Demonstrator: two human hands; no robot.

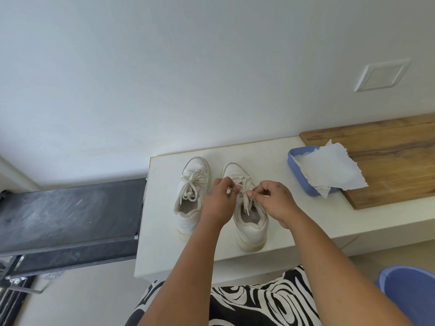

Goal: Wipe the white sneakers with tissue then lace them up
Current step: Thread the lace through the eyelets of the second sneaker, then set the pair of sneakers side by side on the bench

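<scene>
The left sneaker (pixel 191 196), bow tied, stands on the white counter (pixel 162 231), toe to the wall, heel toward the person. Beside it the right sneaker (pixel 249 220) lies parallel, its tongue hidden by both hands. The left hand (pixel 220 203) and right hand (pixel 274 201) each pinch its lace (pixel 246 203) in a narrow grip. Bare counter runs right to a blue tray (pixel 303 182) of tissue (pixel 329 170), overlapping a wooden board (pixel 388 161) cut off by the frame's edge.
</scene>
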